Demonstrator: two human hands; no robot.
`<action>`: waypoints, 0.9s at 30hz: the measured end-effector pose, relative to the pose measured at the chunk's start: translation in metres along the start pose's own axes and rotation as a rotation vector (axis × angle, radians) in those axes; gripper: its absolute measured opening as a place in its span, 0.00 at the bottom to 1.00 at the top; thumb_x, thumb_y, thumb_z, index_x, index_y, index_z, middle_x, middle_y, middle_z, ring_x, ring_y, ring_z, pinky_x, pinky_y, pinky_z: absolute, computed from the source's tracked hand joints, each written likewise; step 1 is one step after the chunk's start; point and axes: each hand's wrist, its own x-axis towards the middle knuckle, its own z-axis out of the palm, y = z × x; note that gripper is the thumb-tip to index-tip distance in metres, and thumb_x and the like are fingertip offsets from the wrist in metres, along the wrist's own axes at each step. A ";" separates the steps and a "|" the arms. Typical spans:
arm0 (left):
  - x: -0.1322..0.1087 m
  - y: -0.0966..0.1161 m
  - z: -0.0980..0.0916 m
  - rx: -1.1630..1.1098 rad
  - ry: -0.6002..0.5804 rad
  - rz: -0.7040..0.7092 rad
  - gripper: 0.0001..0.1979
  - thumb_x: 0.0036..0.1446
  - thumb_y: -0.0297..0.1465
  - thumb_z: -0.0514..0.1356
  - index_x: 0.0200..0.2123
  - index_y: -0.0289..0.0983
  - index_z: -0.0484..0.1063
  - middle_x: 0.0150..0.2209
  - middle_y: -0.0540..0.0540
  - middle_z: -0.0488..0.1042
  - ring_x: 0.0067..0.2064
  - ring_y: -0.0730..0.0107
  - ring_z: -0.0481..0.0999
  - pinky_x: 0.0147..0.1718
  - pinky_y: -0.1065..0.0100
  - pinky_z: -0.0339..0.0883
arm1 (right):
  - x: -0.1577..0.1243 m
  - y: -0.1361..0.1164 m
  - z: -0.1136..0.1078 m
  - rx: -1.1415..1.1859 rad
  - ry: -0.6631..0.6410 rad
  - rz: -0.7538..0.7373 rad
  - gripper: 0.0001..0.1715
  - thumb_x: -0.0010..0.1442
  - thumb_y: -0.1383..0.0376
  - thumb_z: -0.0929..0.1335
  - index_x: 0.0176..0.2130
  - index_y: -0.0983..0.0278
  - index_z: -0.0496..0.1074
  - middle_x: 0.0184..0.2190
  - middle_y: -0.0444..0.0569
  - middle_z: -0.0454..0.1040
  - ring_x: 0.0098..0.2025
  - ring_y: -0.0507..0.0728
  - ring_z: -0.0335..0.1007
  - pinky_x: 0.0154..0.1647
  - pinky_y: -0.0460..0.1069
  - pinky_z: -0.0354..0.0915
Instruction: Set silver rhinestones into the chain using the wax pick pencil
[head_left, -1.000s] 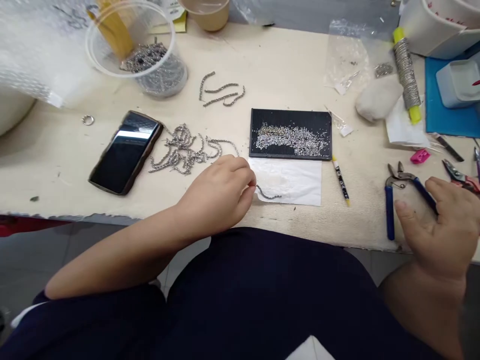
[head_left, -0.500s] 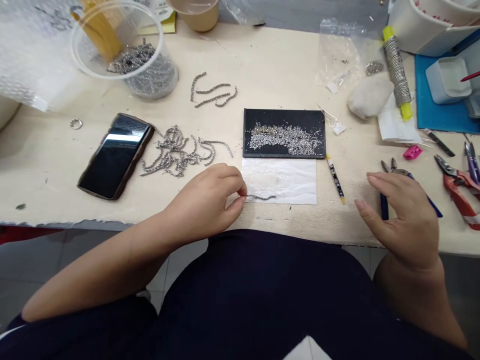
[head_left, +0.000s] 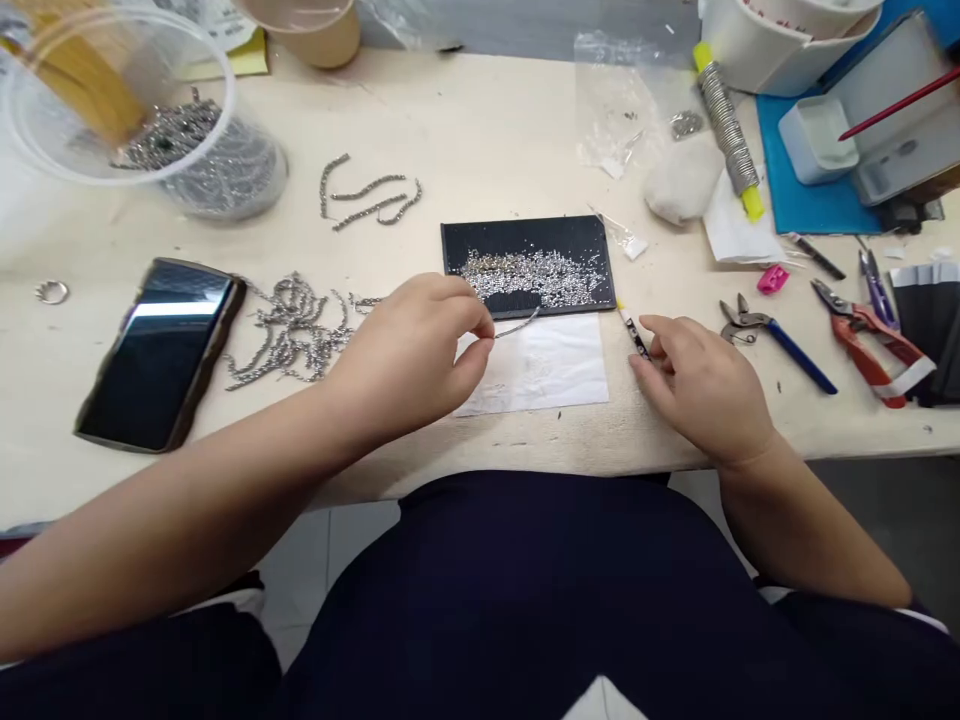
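Observation:
My left hand point(head_left: 420, 355) pinches one end of a short, thin silver-grey beaded strand point(head_left: 519, 326) between thumb and forefinger. The strand's free end reaches the front edge of a black ribbed tray point(head_left: 517, 236), on which many tiny shiny stones point(head_left: 551, 278) lie. Under the strand lies a white paper sheet point(head_left: 566, 365). My right hand point(head_left: 701, 385) is at the lower end of a slim black-and-white patterned pen point(head_left: 634, 332) with a yellow tip. Its thumb and forefinger are apart; whether they touch the pen I cannot tell.
A heap of similar strands point(head_left: 292, 335) and a phone point(head_left: 161, 350) lie on the left. Behind them stands a clear tub point(head_left: 247, 180) of strands. To the right are blue-handled pliers point(head_left: 791, 350), red-handled cutters point(head_left: 874, 345), a pink sharpener-like piece point(head_left: 772, 279) and a white lump point(head_left: 682, 182).
My left hand has lifted the strand up from the paper's lower part toward the tray. My right hand has come leftward from the pliers to the pen. The view has shifted right.

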 end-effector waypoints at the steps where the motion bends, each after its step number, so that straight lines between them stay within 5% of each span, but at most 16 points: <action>1: -0.002 -0.005 0.004 0.015 -0.015 -0.027 0.18 0.65 0.36 0.52 0.39 0.38 0.82 0.44 0.38 0.83 0.54 0.47 0.83 0.59 0.48 0.79 | 0.000 0.000 0.001 0.010 -0.003 0.008 0.20 0.74 0.64 0.68 0.60 0.70 0.78 0.40 0.55 0.84 0.34 0.62 0.79 0.38 0.57 0.75; 8: -0.013 -0.023 0.020 0.068 -0.023 -0.083 0.18 0.65 0.35 0.51 0.38 0.37 0.81 0.45 0.36 0.83 0.55 0.44 0.82 0.62 0.45 0.78 | 0.000 0.008 -0.009 0.154 0.018 0.034 0.22 0.70 0.69 0.69 0.61 0.67 0.80 0.34 0.51 0.80 0.34 0.61 0.78 0.37 0.56 0.74; 15: -0.018 -0.040 0.017 0.044 -0.001 0.047 0.21 0.72 0.41 0.49 0.39 0.39 0.78 0.44 0.37 0.83 0.50 0.46 0.82 0.55 0.47 0.79 | -0.036 0.035 -0.026 0.041 0.262 0.263 0.16 0.69 0.70 0.66 0.45 0.58 0.84 0.38 0.50 0.81 0.40 0.61 0.82 0.41 0.56 0.76; 18: -0.019 -0.048 0.015 0.032 -0.010 0.094 0.17 0.75 0.41 0.51 0.40 0.41 0.76 0.45 0.40 0.83 0.50 0.47 0.81 0.55 0.46 0.77 | -0.058 0.039 -0.027 -0.105 0.217 0.392 0.08 0.67 0.61 0.71 0.42 0.59 0.81 0.35 0.49 0.79 0.35 0.61 0.77 0.39 0.57 0.75; 20: -0.021 -0.052 0.017 0.020 -0.020 0.123 0.14 0.73 0.41 0.54 0.39 0.42 0.75 0.44 0.42 0.83 0.48 0.47 0.81 0.54 0.46 0.77 | -0.070 0.037 -0.024 -0.139 0.174 0.420 0.11 0.66 0.55 0.74 0.40 0.60 0.79 0.35 0.49 0.78 0.36 0.63 0.76 0.38 0.57 0.73; 27: -0.029 -0.057 0.030 -0.051 0.054 0.097 0.12 0.74 0.41 0.56 0.41 0.43 0.74 0.46 0.44 0.81 0.50 0.48 0.78 0.57 0.47 0.72 | -0.074 0.037 -0.010 -0.122 0.087 0.405 0.15 0.75 0.56 0.66 0.41 0.60 0.78 0.37 0.54 0.78 0.41 0.65 0.75 0.44 0.58 0.72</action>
